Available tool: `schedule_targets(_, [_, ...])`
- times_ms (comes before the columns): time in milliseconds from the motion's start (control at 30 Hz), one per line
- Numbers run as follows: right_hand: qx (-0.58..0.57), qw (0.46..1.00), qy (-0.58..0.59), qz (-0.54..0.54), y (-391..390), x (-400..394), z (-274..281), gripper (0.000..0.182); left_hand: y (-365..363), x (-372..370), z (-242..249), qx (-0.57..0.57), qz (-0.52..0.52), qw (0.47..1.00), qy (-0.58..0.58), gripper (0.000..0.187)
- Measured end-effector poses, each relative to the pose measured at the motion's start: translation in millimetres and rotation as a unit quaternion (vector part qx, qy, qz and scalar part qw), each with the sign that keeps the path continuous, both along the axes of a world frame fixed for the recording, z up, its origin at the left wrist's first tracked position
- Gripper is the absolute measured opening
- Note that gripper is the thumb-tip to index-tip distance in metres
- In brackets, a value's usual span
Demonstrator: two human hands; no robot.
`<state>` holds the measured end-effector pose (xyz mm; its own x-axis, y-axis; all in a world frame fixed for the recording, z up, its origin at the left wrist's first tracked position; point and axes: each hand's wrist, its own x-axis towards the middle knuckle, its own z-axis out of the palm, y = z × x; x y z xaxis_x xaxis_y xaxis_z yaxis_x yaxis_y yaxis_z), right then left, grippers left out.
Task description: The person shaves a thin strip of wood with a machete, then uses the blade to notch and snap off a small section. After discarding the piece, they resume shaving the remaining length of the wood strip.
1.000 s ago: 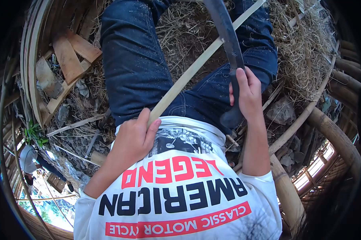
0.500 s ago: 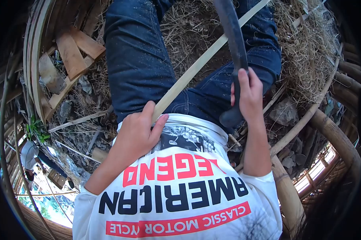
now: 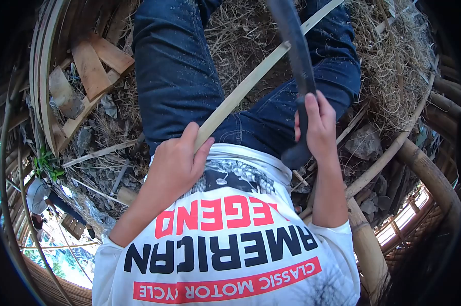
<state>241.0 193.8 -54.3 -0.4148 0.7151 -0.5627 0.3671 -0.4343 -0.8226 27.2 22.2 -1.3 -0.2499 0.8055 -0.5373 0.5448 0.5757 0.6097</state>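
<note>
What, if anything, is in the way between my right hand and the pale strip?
Just the knife: your right hand grips its handle, and its blade crosses over the strip. Nothing else visible blocks that path; your left hand holds the strip's near end.

On the person's white shirt (image 3: 228, 232), three lines of print are showing upside down to the camera. Nearest the hem, red capitals are spelling LEGEND (image 3: 215, 217), and a crease is cutting into the L. On the next line towards the collar, black capitals are spelling AMERICAN (image 3: 220, 251) across the chest. Closest to the bottom of the view, a red band (image 3: 228, 284) is carrying pale capitals reading CLASSIC MOTOR CYCLE, with a fold partly swallowing the first C of CYCLE.
</note>
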Motion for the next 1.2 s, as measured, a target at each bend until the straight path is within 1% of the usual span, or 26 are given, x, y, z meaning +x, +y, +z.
schedule_targets(100, [-0.006,1.000,-0.009,-0.010,16.2,12.9,-1.4,0.031,6.3,-0.7,-0.2,0.019,0.001,1.000,0.010,0.024])
schedule_targets(133, [0.000,0.999,-0.002,-0.032,18.4,8.4,-1.2,0.031,6.3,0.3,0.6,0.027,0.006,1.000,0.012,0.025])
schedule_targets(267, [-0.004,1.000,-0.006,0.006,-6.3,1.4,7.2,0.033,4.8,-6.2,-1.8,0.011,0.013,1.000,0.008,0.025])
schedule_targets(300, [-0.001,1.000,-0.005,0.004,-0.5,4.5,5.6,0.033,7.3,-6.8,-2.4,0.013,0.011,1.000,0.009,0.025])
schedule_targets(367, [-0.004,1.000,-0.005,-0.018,11.5,13.8,1.1,0.031,6.0,-2.4,-1.9,0.043,-0.016,0.998,0.042,0.026])
schedule_targets(400, [0.015,0.999,-0.014,-0.035,11.1,10.6,-1.9,0.031,9.0,-2.4,-1.0,0.056,-0.015,0.998,0.039,0.026])
schedule_targets(500, [0.000,1.000,-0.007,-0.023,-7.5,3.0,7.5,0.034,11.6,-5.4,-0.4,0.046,-0.026,0.997,0.062,0.027])
schedule_targets(533, [-0.002,1.000,-0.010,-0.001,-8.6,6.9,8.5,0.035,11.1,-5.0,-1.2,0.036,-0.030,0.996,0.070,0.027])
schedule_targets(567, [-0.001,1.000,-0.009,-0.002,-1.0,11.8,8.0,0.035,13.4,-4.4,-1.0,0.038,-0.031,0.996,0.072,0.027])
schedule_targets(633, [0.008,1.000,-0.004,-0.013,13.3,22.0,6.2,0.033,14.8,1.0,1.5,0.052,-0.038,0.995,0.073,0.027])
schedule_targets(667, [0.024,0.999,-0.006,-0.040,13.1,17.8,3.5,0.033,16.3,1.8,1.6,0.062,-0.042,0.994,0.075,0.028])
schedule_targets(767, [-0.015,1.000,-0.004,-0.020,-10.8,9.7,13.7,0.034,21.4,-2.5,2.9,0.049,-0.035,0.995,0.079,0.029])
schedule_targets(800, [-0.010,1.000,0.003,-0.006,-12.1,14.2,12.0,0.034,20.2,-3.5,2.9,0.059,-0.031,0.994,0.083,0.029])
schedule_targets(900, [0.002,0.999,0.010,-0.030,3.2,23.8,3.8,0.032,22.3,2.0,3.6,0.071,-0.040,0.993,0.087,0.028])
schedule_targets(933, [0.016,0.998,-0.022,-0.049,-2.4,13.2,8.6,0.031,26.0,2.4,6.2,0.066,-0.043,0.993,0.084,0.028])
schedule_targets(967, [-0.011,0.999,0.011,-0.045,-10.0,8.9,13.6,0.032,25.5,1.8,5.6,0.068,-0.044,0.993,0.085,0.028])
schedule_targets(1033, [-0.025,0.999,0.029,-0.001,-24.4,11.8,14.8,0.031,27.9,-2.7,3.7,0.065,-0.041,0.992,0.103,0.029])
schedule_targets(1067, [-0.030,0.999,0.024,-0.019,-22.3,12.3,14.8,0.031,31.4,-3.6,4.3,0.071,-0.044,0.991,0.105,0.029])
schedule_targets(1100, [-0.032,0.999,0.017,-0.009,-12.6,16.7,13.2,0.031,32.1,-2.7,6.3,0.059,-0.043,0.992,0.101,0.029])
schedule_targets(1167, [-0.022,0.997,0.033,-0.061,-5.6,15.6,5.6,0.031,31.9,-0.2,9.6,0.041,-0.042,0.994,0.096,0.029])
schedule_targets(1200, [-0.024,0.997,0.033,-0.061,-11.0,14.4,7.9,0.031,34.6,0.2,10.7,0.040,-0.042,0.993,0.099,0.029])
